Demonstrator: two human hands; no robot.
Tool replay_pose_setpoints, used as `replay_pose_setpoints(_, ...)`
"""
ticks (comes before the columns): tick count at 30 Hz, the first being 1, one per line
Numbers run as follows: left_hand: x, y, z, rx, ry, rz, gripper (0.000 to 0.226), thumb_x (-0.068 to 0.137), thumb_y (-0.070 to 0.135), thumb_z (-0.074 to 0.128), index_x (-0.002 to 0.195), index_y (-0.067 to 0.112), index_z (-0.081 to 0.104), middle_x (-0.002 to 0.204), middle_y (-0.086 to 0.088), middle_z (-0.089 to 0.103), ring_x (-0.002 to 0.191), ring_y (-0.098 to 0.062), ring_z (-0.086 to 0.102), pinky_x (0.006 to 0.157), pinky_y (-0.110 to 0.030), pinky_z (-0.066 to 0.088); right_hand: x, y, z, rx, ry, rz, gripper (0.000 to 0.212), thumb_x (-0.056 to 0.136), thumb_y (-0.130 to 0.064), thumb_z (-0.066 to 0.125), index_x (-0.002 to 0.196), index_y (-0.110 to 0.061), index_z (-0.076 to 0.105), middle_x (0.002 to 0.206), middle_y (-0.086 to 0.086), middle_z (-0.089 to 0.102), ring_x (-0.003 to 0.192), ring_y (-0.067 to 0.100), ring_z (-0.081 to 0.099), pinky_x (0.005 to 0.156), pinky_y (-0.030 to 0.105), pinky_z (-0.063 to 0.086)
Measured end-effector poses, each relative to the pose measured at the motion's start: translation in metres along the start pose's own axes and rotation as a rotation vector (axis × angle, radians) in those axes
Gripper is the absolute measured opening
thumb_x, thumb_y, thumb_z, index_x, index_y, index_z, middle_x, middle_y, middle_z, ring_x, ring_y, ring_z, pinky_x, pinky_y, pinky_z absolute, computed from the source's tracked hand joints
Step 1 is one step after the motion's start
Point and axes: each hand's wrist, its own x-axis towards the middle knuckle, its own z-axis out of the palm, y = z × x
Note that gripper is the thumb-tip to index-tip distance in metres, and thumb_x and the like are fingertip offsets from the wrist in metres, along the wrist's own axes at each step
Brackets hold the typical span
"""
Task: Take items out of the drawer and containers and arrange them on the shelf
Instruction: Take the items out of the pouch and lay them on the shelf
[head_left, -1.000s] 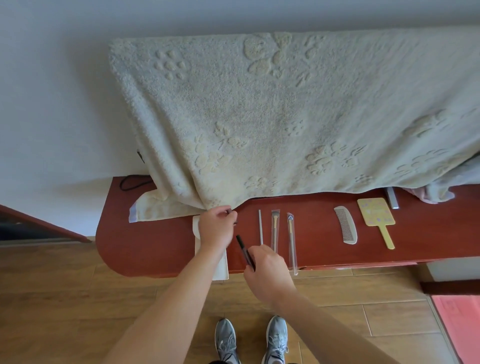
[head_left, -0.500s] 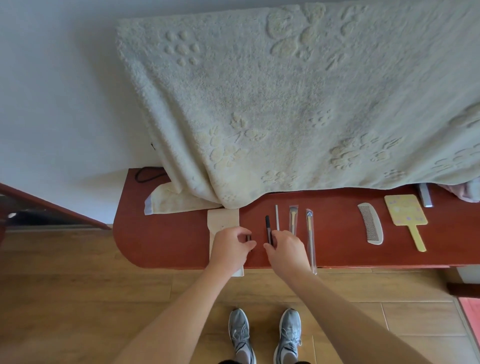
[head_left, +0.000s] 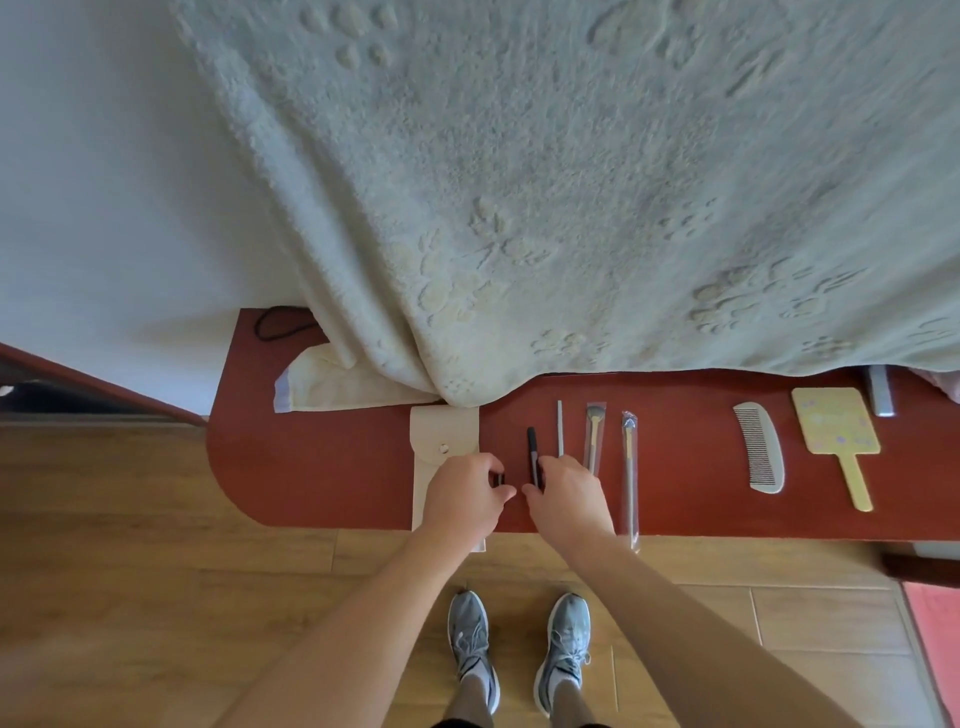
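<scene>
A black pencil-like stick (head_left: 532, 451) lies on the red shelf (head_left: 311, 467), left of a thin metal stick (head_left: 560, 427). My right hand (head_left: 569, 501) pinches the black stick's near end. Beside it, my left hand (head_left: 465, 496) rests over a cream pouch (head_left: 441, 434) with its fingers closed on a small black piece (head_left: 500, 478). To the right lie two brushes in clear sleeves (head_left: 593, 436) (head_left: 629, 467), a grey comb (head_left: 761, 449) and a yellow hand mirror (head_left: 836, 423).
A large pale towel (head_left: 571, 208) hangs over the back of the shelf and hides what is behind it. A folded cloth (head_left: 337, 387) and a black cord (head_left: 283, 325) lie at the back left. A silver object (head_left: 879, 391) sits by the mirror. Wooden floor lies below.
My left hand left the towel's edge and came down over the pouch. My right hand brought the black stick onto the shelf, left of the metal stick. The view moved closer.
</scene>
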Motion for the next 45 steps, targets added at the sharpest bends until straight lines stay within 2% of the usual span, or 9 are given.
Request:
replay_pose_setpoints(10, 0.004, 0.000, 0.001, 0.032, -0.024, 0.039, 0.034, 0.086, 0.042, 0.071, 0.116, 0.026, 0.069, 0.097, 0.006, 0.073, 0.088, -0.012, 0.068, 0.072, -0.023, 0.050, 0.002, 0.000, 0.000, 0.027, 0.011, 0.004, 0.024, 0.095, -0.031, 0.056, 0.111, -0.014, 0.061, 0.094, -0.002, 0.054, 0.074, 0.011, 0.054, 0.059, 0.016, 0.040)
replay_pose_setpoints(15, 0.001, 0.002, -0.005, -0.030, -0.001, 0.011, 0.029, 0.087, 0.037, 0.071, 0.113, 0.025, 0.069, 0.081, 0.011, 0.068, 0.076, -0.006, 0.064, 0.070, -0.022, 0.053, 0.008, 0.006, -0.017, 0.033, 0.120, 0.037, 0.022, 0.097, -0.023, 0.052, 0.112, -0.010, 0.062, 0.100, 0.004, 0.061, 0.085, 0.020, 0.062, 0.068, 0.024, 0.049)
replay_pose_setpoints(20, -0.004, 0.000, -0.014, -0.072, 0.045, 0.011, 0.025, 0.089, 0.030, 0.069, 0.113, 0.024, 0.070, 0.075, 0.016, 0.060, 0.071, -0.003, 0.059, 0.066, -0.016, 0.047, 0.019, 0.007, -0.018, -0.053, 0.087, 0.084, 0.011, 0.094, -0.016, 0.052, 0.099, -0.010, 0.060, 0.094, 0.003, 0.059, 0.080, 0.020, 0.061, 0.063, 0.023, 0.044)
replay_pose_setpoints(27, -0.008, -0.009, -0.027, -0.103, 0.088, -0.019, 0.021, 0.090, 0.028, 0.067, 0.111, 0.024, 0.071, 0.078, 0.014, 0.065, 0.065, -0.001, 0.057, 0.059, -0.010, 0.041, 0.021, -0.003, -0.014, -0.019, 0.067, 0.126, 0.013, 0.087, -0.002, 0.046, 0.086, -0.009, 0.057, 0.081, 0.002, 0.051, 0.068, 0.019, 0.053, 0.055, 0.024, 0.040)
replay_pose_setpoints(33, -0.002, 0.008, -0.037, -0.218, 0.088, 0.002, 0.026, 0.090, 0.028, 0.068, 0.115, 0.022, 0.071, 0.086, 0.013, 0.068, 0.080, -0.002, 0.062, 0.078, -0.023, 0.054, -0.003, -0.011, -0.029, 0.131, 0.166, 0.073, 0.017, 0.087, -0.008, 0.052, 0.073, -0.016, 0.050, 0.073, -0.003, 0.050, 0.059, 0.010, 0.047, 0.049, 0.017, 0.030)
replay_pose_setpoints(35, 0.002, 0.023, -0.042, -0.300, 0.085, 0.011, 0.027, 0.089, 0.028, 0.069, 0.116, 0.022, 0.070, 0.091, 0.012, 0.070, 0.087, -0.001, 0.063, 0.086, -0.023, 0.052, -0.016, -0.016, -0.034, 0.191, 0.199, 0.039, 0.013, 0.087, -0.009, 0.054, 0.080, -0.020, 0.057, 0.078, -0.005, 0.055, 0.063, 0.011, 0.052, 0.052, 0.015, 0.034)
replay_pose_setpoints(38, 0.006, 0.047, -0.050, -0.392, 0.107, 0.013, 0.025, 0.088, 0.027, 0.071, 0.112, 0.022, 0.070, 0.087, 0.012, 0.070, 0.087, 0.002, 0.062, 0.083, -0.016, 0.048, -0.035, -0.023, -0.039, 0.277, 0.246, -0.004, 0.023, 0.088, -0.011, 0.059, 0.108, -0.020, 0.066, 0.098, -0.007, 0.062, 0.079, 0.008, 0.059, 0.066, 0.010, 0.043)
replay_pose_setpoints(42, 0.007, 0.068, -0.056, -0.430, 0.127, 0.003, 0.021, 0.083, 0.025, 0.073, 0.104, 0.023, 0.072, 0.082, 0.012, 0.069, 0.083, 0.001, 0.063, 0.078, -0.020, 0.048, -0.053, -0.029, -0.048, 0.307, 0.283, -0.048, 0.022, 0.088, -0.010, 0.060, 0.107, -0.017, 0.066, 0.089, -0.011, 0.057, 0.071, 0.001, 0.054, 0.059, 0.006, 0.040)
replay_pose_setpoints(45, 0.003, 0.078, -0.056, -0.469, 0.142, -0.004, 0.017, 0.080, 0.022, 0.077, 0.097, 0.025, 0.072, 0.080, 0.011, 0.069, 0.077, 0.002, 0.064, 0.069, -0.012, 0.044, -0.060, -0.027, -0.053, 0.316, 0.296, -0.066, 0.025, 0.087, -0.007, 0.059, 0.109, -0.016, 0.067, 0.088, -0.011, 0.056, 0.070, -0.001, 0.052, 0.061, 0.005, 0.040)
